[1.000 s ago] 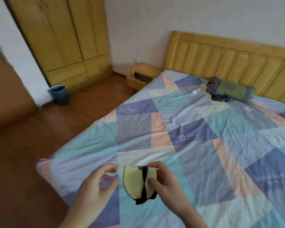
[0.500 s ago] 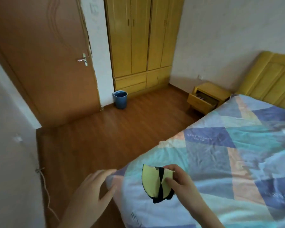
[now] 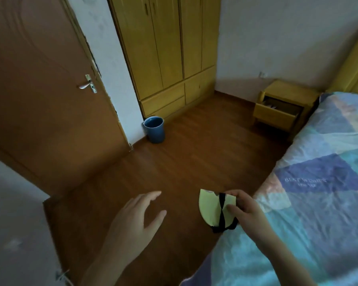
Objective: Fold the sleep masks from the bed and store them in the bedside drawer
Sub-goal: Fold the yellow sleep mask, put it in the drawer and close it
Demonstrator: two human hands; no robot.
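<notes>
Right hand (image 3: 246, 207) pinched the folded yellow sleep mask (image 3: 213, 209), black strap wrapped round it; left hand (image 3: 136, 215) grip released, empty. Bedside drawer (image 3: 277, 114) stood open.

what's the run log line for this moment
right hand: holds folded sleep mask | left hand: open, free | bedside drawer: open

Left hand (image 3: 136, 219) spread, empty — right hand (image 3: 247, 211) fingers (image 3: 235, 209) pinched.

A brown door (image 3: 39, 96) and yellow wardrobe (image 3: 165, 48) flank a white wall above wooden floor (image 3: 174, 157).
</notes>
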